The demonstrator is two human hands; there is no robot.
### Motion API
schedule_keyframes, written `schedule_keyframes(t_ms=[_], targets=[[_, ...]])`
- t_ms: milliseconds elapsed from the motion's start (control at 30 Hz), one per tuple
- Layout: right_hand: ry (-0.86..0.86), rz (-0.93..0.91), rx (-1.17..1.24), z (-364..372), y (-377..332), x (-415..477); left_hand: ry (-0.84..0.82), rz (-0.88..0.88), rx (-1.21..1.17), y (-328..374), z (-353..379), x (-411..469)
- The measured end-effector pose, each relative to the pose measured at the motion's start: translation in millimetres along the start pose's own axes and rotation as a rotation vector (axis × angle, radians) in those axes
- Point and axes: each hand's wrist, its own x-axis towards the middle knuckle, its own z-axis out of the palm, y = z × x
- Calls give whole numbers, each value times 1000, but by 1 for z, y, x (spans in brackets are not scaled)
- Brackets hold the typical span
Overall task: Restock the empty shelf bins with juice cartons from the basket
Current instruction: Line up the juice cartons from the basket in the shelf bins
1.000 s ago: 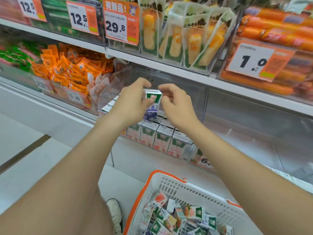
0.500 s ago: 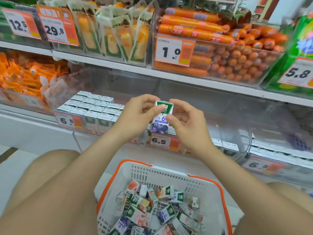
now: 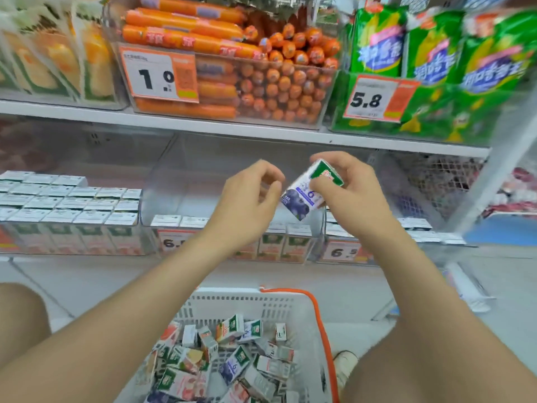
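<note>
Juice carton (image 3: 305, 193) (blueberry, tilted) pinched in the right hand (image 3: 351, 193) above the sparsely filled shelf bin (image 3: 174, 184); left hand (image 3: 247, 202) loosely curled, empty. Placing step, seemingly; next, lower it upright into that bin.

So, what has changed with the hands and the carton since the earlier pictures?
The left hand let go of the blueberry carton; the right hand alone now holds it, tilted rather than upright. The basket stays below, holding loose cartons.

The basket (image 3: 232, 303) holding cartons (image 3: 235, 363) lies before the shelf bins (image 3: 180, 181), sausages (image 3: 276, 91) shelved above.
</note>
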Motion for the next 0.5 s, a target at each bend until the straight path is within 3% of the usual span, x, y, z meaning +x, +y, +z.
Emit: schedule_keyframes(t_ms=[100,167,333,500], targets=[[176,-92,-229,-31,11,2,-84,52,86,6,33,2],[191,-159,-364,-50,24,9,-139,103,159,6,53,3],[-21,-123,-806,-72,77,43,-310,95,239,5,87,-3],[-208,-1,-969,-58,110,60,-292,100,224,-2,101,-7]])
